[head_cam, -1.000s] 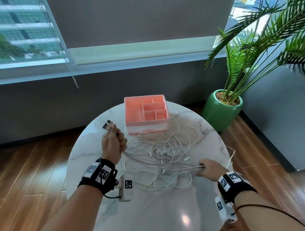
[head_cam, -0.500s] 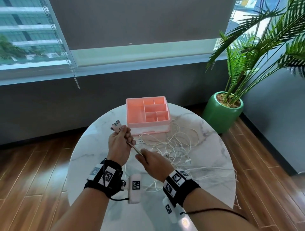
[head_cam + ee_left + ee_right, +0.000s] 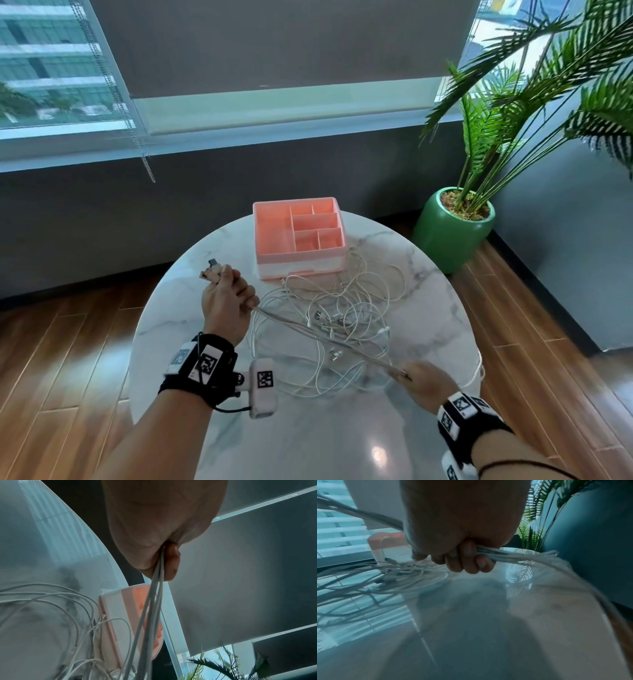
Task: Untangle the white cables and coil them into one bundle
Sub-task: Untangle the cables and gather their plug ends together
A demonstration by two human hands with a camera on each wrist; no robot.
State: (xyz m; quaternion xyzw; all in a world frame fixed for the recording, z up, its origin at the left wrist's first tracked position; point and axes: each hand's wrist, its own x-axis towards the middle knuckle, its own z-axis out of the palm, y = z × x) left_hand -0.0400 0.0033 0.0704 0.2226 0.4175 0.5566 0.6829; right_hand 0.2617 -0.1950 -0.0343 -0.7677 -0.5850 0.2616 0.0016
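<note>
Several white cables (image 3: 346, 318) lie tangled on the round marble table (image 3: 239, 428), in front of the pink organiser. My left hand (image 3: 227, 303) is raised at the table's left and grips the cable ends, with plugs (image 3: 213, 268) sticking out above the fist. From it a taut run of gathered cables (image 3: 325, 337) stretches down-right to my right hand (image 3: 423, 382), which is closed round them near the table's right edge. The left wrist view shows the cables (image 3: 154, 595) leaving my left hand (image 3: 157, 536). In the right wrist view my fingers (image 3: 467, 559) wrap the cables (image 3: 510, 555).
A pink compartment organiser (image 3: 298, 236) stands at the table's far side. A green pot (image 3: 452, 229) with a palm stands on the wooden floor to the right. Cable loops hang over the table's right edge (image 3: 478, 373). A window and grey wall lie behind.
My right hand first came in close to the left hand, then slid along the cables back out to the right, drawing them taut. The left hand stayed raised with the plug ends.
</note>
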